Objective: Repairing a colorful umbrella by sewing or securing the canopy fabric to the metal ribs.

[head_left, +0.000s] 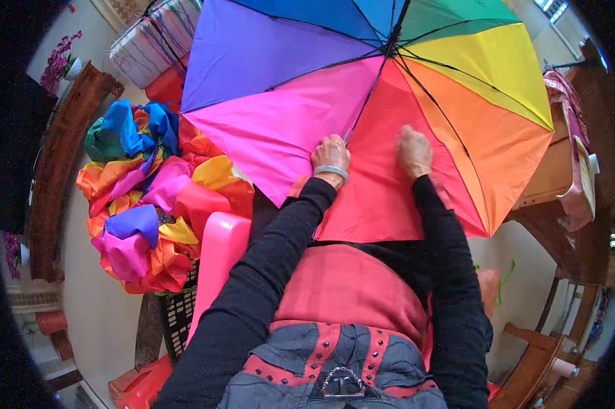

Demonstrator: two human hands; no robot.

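An open umbrella frame with a rainbow canopy [280, 129] spreads across my lap, its inner side facing me. Black ribs [369, 99] fan out from the hub at the top. My left hand [331, 157], with a pale bracelet on the wrist, is closed on a rib along the seam of the pink and red panels. A thin metallic bit shows by its fingertips. Over the red panel [375, 184], my right hand [414, 151] is raised with its fingers drawn together in a pinch. Motion blurs it, and what it holds is too small to make out.
To the left, a heap of multicoloured umbrella cloth [144, 204] fills a black plastic basket [178, 313]. A pink chair arm [219, 252] stands beside it. Wooden furniture [559, 238] is at the right, and a white bundle [154, 41] lies at the back left.
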